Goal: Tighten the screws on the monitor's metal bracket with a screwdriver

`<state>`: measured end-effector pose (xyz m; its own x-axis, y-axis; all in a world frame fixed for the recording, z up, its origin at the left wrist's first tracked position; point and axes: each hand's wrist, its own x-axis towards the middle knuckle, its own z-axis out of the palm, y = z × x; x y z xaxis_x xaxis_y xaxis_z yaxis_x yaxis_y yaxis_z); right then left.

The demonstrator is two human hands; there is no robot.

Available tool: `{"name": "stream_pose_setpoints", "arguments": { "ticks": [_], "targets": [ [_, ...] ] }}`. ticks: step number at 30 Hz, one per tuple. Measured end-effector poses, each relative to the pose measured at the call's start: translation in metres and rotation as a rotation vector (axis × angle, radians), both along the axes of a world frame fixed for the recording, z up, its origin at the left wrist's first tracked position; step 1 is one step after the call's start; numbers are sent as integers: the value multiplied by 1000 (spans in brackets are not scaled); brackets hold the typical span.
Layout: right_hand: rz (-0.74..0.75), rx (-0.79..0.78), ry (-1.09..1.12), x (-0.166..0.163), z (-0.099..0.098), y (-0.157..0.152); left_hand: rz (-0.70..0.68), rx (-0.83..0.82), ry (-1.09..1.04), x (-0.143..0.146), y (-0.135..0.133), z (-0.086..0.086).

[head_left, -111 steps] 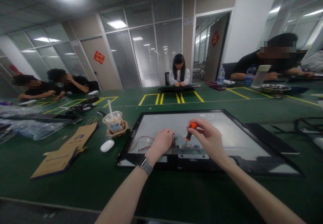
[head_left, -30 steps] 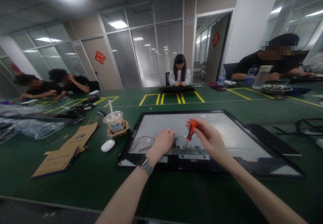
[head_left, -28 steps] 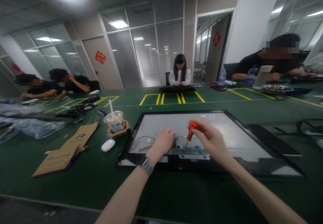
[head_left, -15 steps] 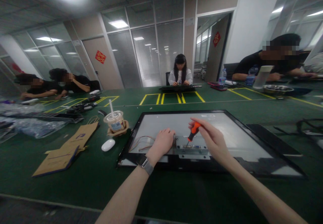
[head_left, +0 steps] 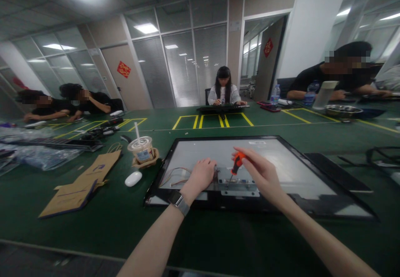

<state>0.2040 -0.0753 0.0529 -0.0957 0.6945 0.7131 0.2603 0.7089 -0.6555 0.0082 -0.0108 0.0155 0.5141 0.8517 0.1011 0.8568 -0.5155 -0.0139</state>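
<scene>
A screwdriver [head_left: 238, 163] with an orange and black handle is in my right hand [head_left: 261, 169], held between thumb and fingers. Its shaft slants down to a silver metal bracket [head_left: 240, 191] with connector ports along it. Whether the tip sits in a screw is too small to tell. My left hand [head_left: 202, 174], with a watch on the wrist, has its fingers curled against the bracket's left end; the fingertips are partly hidden. Under both hands lies a large flat display panel [head_left: 193, 150], black-framed with a pale back. Thin loose wires [head_left: 175, 176] run across it, left of my left hand.
Left of the panel are a lidded drink cup [head_left: 142, 150] with a straw, a white mouse [head_left: 133, 178] and a brown paper bag [head_left: 83, 181]. A dark flat slab [head_left: 336, 170] lies on the right. Several people sit around the green table [head_left: 103, 231].
The screwdriver handle has turned within my right hand and shifted slightly left. My left hand stays in place. The person opposite has moved their hands apart.
</scene>
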Motion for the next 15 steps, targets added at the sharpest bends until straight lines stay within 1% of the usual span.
{"name": "stream_pose_setpoints", "arguments": {
  "ticks": [5,7,12,15],
  "targets": [
    [-108,53,-3,0,0,2,-13,3,3,0,0,0],
    [-109,56,-12,0,1,1,-10,-2,-1,-1,0,-1],
    [-44,29,-11,2,1,1,-15,10,-5,-1,1,-2],
    [-97,69,-16,2,0,2,-14,18,10,-1,1,-2]
  ]
}}
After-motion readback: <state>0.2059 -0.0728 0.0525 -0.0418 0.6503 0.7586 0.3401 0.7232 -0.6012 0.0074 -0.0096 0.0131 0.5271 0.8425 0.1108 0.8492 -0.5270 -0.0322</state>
